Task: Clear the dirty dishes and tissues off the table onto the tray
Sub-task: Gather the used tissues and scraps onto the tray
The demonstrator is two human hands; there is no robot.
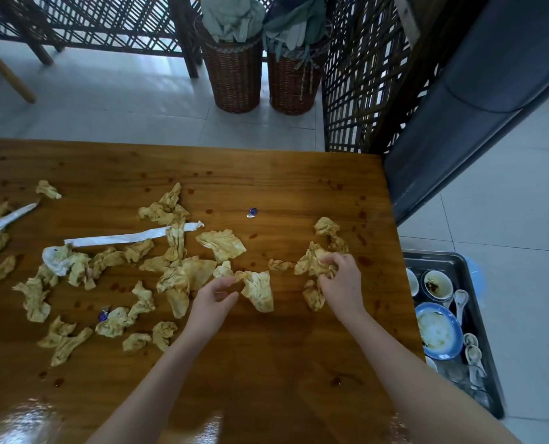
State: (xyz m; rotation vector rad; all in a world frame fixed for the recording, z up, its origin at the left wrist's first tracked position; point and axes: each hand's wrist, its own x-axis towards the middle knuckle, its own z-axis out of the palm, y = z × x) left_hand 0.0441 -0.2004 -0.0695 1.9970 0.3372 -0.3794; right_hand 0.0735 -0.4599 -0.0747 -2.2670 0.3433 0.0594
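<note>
Head view: my right hand (342,277) is at the right side of the glossy brown wooden desk (299,193). Its fingers (327,273) are clenched around a bunch of crumpled, yellow-brown stained tissues (310,262), and more of the wad hangs out below my palm. My left hand (214,298) is just to the left of it, fingers curled. Forefinger and thumb pinch the left edge of a single flattened stained tissue (258,291) that lies on the desk between my two hands.

Many more soiled tissues (106,261) lie scattered over the left and middle of the desk. Among them are two long white paper sleeves (116,238), one partly under a tissue and the other at the left border. Two small blue foil wrappers (252,212) lie on the wood as well, and reddish sauce spots dot it.

The dark metal tray (459,261) sits off the right edge of the desk, lower down. It holds a blue-rimmed dirty plate (440,328), small white bowls (436,285) with dark residue and several white ceramic spoons (460,299). I see no tissues in the part of the tray that shows.

Beyond the desk, two brown wicker baskets (234,78) stuffed with pale green cloth stand on the tiled floor, against a dark lattice screen (359,91).
</note>
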